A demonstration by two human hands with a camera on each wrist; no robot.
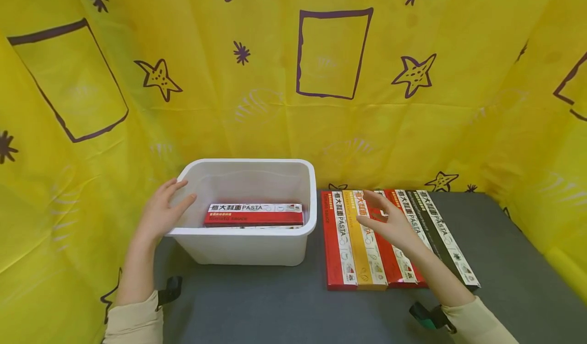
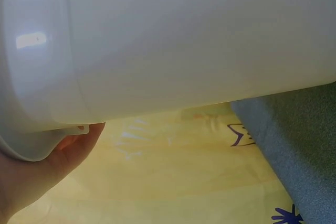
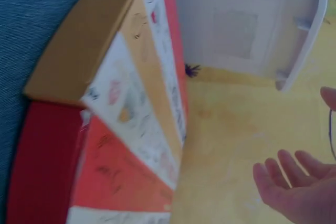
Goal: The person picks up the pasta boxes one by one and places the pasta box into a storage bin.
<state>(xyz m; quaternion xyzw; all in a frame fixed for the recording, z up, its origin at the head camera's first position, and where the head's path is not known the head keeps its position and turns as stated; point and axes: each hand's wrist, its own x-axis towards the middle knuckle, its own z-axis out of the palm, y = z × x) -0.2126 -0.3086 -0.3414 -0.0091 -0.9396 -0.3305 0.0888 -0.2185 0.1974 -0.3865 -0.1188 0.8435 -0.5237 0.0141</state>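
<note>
Below right hand (image 1: 393,226), four pasta boxes (image 1: 390,260)

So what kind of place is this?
Probably a small screened-off work corner: yellow starfish-print cloth hangs on three sides of a grey tabletop, which holds a white plastic bin and pasta boxes.

Right hand (image 1: 394,226) raised, relaxed, loosely cupped; left hand (image 1: 159,214) forward, perhaps curled

Yellow patterned cloth (image 1: 275,79) hangs behind a dark grey tabletop (image 1: 275,303).
</note>
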